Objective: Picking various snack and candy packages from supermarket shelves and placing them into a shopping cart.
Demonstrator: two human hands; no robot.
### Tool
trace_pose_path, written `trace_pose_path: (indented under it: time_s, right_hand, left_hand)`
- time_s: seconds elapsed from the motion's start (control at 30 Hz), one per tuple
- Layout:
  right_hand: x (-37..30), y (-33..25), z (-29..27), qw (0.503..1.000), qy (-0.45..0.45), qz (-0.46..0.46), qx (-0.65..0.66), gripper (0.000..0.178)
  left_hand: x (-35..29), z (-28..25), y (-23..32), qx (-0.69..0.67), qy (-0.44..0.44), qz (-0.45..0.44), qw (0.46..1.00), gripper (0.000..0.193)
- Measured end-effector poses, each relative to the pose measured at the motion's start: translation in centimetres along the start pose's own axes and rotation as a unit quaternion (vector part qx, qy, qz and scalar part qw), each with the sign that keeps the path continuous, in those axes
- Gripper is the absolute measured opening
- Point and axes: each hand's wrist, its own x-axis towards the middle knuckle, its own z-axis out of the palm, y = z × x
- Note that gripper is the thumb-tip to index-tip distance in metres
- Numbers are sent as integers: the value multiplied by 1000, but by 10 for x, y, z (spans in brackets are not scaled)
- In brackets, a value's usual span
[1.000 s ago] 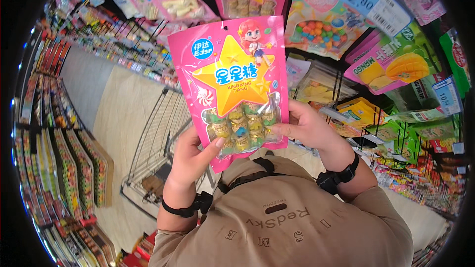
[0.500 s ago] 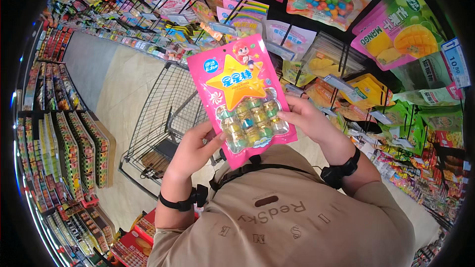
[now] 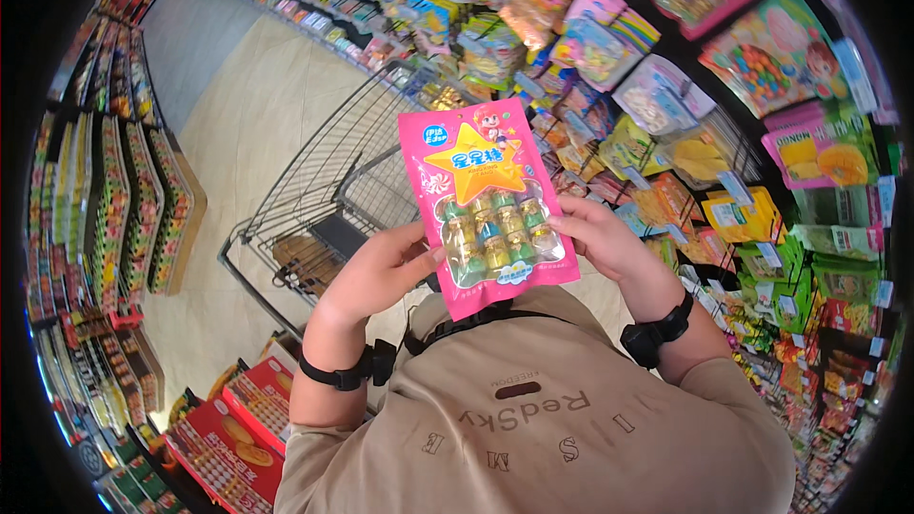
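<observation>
Before my chest I hold a pink candy bag (image 3: 426,148) with a yellow star and a cartoon figure on its front. Through its clear window show several small jars with coloured contents. My left hand (image 3: 392,266) grips the bag's lower left edge, thumb on the front and fingers behind. On the lower right edge my right hand (image 3: 598,240) pinches it the same way. The fingertips behind the bag are hidden. Both wrists wear black straps with a small block.
A wire shopping cart (image 3: 276,190) stands just beyond the bag, to the left. Racks of hanging candy bags (image 3: 733,214) run along the right. Stocked shelves (image 3: 114,200) line the far left. Red boxes (image 3: 224,447) are stacked at the lower left. Pale floor (image 3: 252,86) lies between.
My view has turned, so the racks sit further right and more of the cart shows. The bag appears slightly lower, further right and more upright. Both hands keep hold of it.
</observation>
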Motion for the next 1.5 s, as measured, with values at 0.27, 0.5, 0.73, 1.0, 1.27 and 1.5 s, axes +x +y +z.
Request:
trace_pose_path:
  time_s: [0.27, 0.5, 0.73, 1.0, 1.27, 1.5]
  right_hand:
    - [76, 16, 111, 998, -23, 52, 2, 32]
    - [143, 40, 186, 989, -55, 110, -76, 31]
    - [218, 87, 200, 972, -51, 205, -105, 30]
    - [315, 159, 155, 942, -25, 316, -112, 27]
    - [430, 203, 108, 891, -19, 296, -343, 19]
    - [498, 292, 38, 780, -46, 259, -567, 21]
  left_hand:
    - [-74, -71, -84, -153, 84, 21, 985, 34]
    - [-125, -119, -149, -176, 158, -32, 971, 30]
    - [-111, -127, -244, -316, 203, -75, 924, 23]
    - [-58, -108, -345, -440, 258, -199, 837, 18]
    - [24, -93, -396, -491, 288, -302, 764, 14]
    - [104, -68, -474, -508, 293, -406, 700, 19]
